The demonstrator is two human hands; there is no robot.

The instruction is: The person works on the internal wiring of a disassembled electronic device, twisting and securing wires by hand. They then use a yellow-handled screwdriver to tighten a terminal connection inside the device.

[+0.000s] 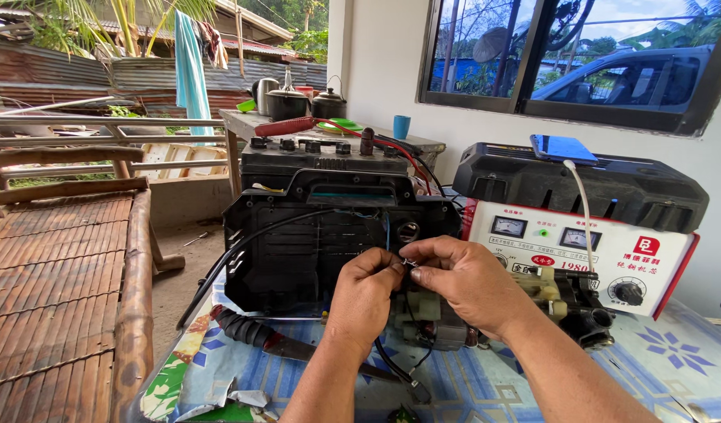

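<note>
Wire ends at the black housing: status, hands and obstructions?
Left hand and right hand pinch small wire ends together. Black housing upright behind. Black cable beside the left hand, knife below; neither blocks.

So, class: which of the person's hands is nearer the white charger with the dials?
Right. The right hand lies just in front of the white charger, almost touching; the left hand sits farther left, before the black casing.

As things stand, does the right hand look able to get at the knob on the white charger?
Probably yes: the right hand is beside the charger, with nothing between it and the knob, though its fingers pinch a small wire.
</note>
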